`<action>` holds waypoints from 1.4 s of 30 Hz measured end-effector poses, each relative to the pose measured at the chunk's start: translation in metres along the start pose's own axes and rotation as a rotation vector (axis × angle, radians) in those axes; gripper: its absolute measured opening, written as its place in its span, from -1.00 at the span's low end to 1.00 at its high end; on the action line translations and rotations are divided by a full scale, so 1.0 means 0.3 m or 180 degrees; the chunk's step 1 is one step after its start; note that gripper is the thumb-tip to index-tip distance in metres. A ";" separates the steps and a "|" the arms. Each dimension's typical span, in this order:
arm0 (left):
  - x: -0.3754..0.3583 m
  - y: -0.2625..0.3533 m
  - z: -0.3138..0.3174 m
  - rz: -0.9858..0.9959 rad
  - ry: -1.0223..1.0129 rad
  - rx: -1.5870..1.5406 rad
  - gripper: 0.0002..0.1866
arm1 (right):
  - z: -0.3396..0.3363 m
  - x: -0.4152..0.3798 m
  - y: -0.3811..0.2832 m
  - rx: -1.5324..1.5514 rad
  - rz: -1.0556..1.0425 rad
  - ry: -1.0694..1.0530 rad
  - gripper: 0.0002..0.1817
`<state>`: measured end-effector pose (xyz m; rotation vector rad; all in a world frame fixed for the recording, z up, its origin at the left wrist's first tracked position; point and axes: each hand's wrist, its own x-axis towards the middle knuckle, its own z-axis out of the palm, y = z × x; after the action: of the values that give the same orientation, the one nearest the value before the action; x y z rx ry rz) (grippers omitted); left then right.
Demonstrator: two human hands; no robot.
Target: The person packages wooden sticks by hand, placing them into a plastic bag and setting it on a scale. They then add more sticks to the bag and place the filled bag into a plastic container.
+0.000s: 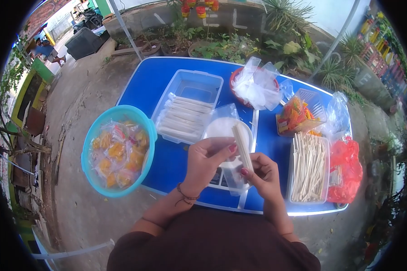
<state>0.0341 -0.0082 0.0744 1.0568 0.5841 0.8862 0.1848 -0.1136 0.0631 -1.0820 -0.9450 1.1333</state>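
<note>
My right hand (264, 174) pinches the lower end of a bundle of pale sticks (243, 147), which stands tilted in front of me. My left hand (209, 158) is closed at the left side of the bundle, with thumb and fingers on a clear plastic bag (233, 174) that hangs between the hands. Behind them a white round plate or lid (219, 128) rests over a partly hidden device. Beyond the left hand, a clear tray (199, 83) holds several wrapped stick bundles (185, 117).
A turquoise basin (151, 131) with bagged yellow food stands left. Toward the right are a red bowl (233, 86) of plastic bags, a clear basket (319, 108) of orange packets, a box of loose sticks (308, 167) and a red bag (348, 171), on a blue table (163, 169).
</note>
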 end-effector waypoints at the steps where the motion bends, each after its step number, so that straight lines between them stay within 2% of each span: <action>1: -0.001 -0.005 0.002 0.0070 0.0086 -0.0098 -0.76 | 0.017 -0.003 0.011 0.0131 -0.0212 0.0152 -0.74; 4: -0.004 -0.024 0.019 0.0121 0.0267 -0.0451 -0.77 | 0.035 -0.017 0.038 0.0256 -0.0206 0.0276 -0.69; 7: -0.012 -0.023 0.013 0.0150 0.0259 -0.0218 -0.75 | 0.037 -0.021 0.039 0.0450 0.0041 0.0340 -0.66; 14: -0.018 -0.024 -0.010 0.0020 0.0453 -0.0696 -0.73 | 0.089 -0.011 0.099 0.0031 -0.0884 0.0809 -0.57; 20: -0.019 -0.047 -0.036 -0.0043 0.0474 -0.0576 -0.71 | 0.089 -0.018 0.113 0.0516 -0.0412 0.0655 -0.51; 26: -0.026 -0.056 -0.044 0.0185 0.0451 -0.0412 -0.73 | 0.078 -0.029 0.111 0.0185 -0.0438 0.0534 -0.52; 29: -0.028 -0.059 -0.053 0.0202 0.0408 -0.0353 -0.74 | 0.071 -0.038 0.114 -0.0545 -0.0677 0.0571 -0.53; 35: -0.029 -0.015 -0.051 -0.0127 0.0352 -0.0637 -0.79 | 0.075 -0.014 0.083 -0.2249 -0.1692 0.0344 -0.40; 42: -0.025 -0.013 -0.057 -0.0146 0.0415 -0.0610 -0.81 | 0.086 0.002 0.105 -0.2959 -0.2197 0.0529 -0.50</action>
<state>0.0180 -0.0071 0.0640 0.8143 0.6165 0.9556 0.1533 -0.1063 0.0385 -1.3658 -1.6033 -0.0141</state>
